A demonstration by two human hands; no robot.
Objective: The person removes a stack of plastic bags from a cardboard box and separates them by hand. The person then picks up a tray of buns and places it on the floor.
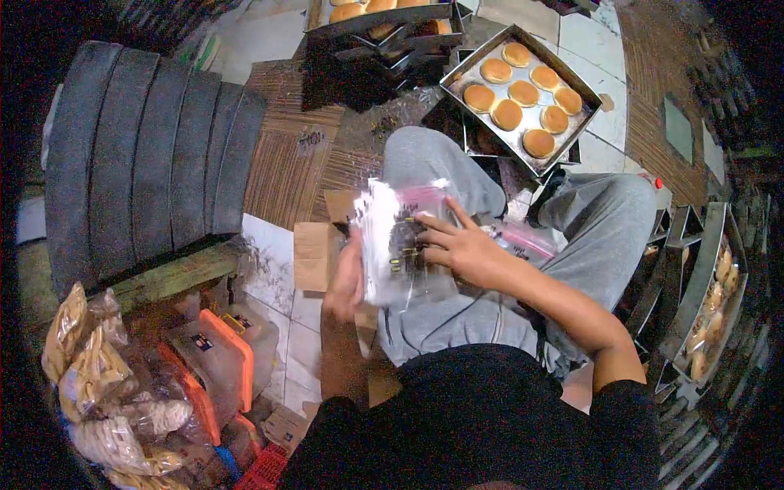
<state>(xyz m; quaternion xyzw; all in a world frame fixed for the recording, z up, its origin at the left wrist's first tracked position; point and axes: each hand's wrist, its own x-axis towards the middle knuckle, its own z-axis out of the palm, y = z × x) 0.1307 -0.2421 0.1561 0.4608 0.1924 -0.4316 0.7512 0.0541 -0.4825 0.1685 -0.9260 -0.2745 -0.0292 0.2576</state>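
A stack of clear printed plastic bags with a pinkish top strip lies over my lap. My left hand grips the stack along its left edge, with the fingertips hidden behind or under it. Across the stack's right side rests my right hand, its fingers stretched and spread on the top bag. More plastic bags with a pink strip lie on my lap beyond the right wrist. Just left of the stack stands a cardboard box, partly covered by my left hand and the bags.
A metal tray of round golden buns sits ahead to the right, near stacked bun trays. Dark stacked trays or tins stand at left. Below them are bagged breads and orange-lidded containers. At right is a tray of wrapped bread.
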